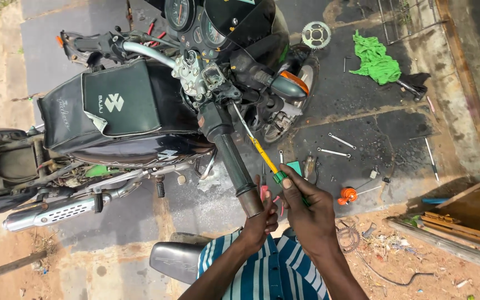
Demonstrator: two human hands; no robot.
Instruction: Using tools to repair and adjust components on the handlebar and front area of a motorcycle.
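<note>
screwdriver, yellow shaft, green handle, centre of scene, tip up at switch cluster on right handlebar. right hand fingers closed tight around handle. left hand curled round near grip end, steadying bar. step looks like working screw at cluster; next move likely needs tip kept seated, straight push. motorcycle on dark oily concrete; spanners, sprocket, green rag to right and far right; sandy dirt near edge.
</note>
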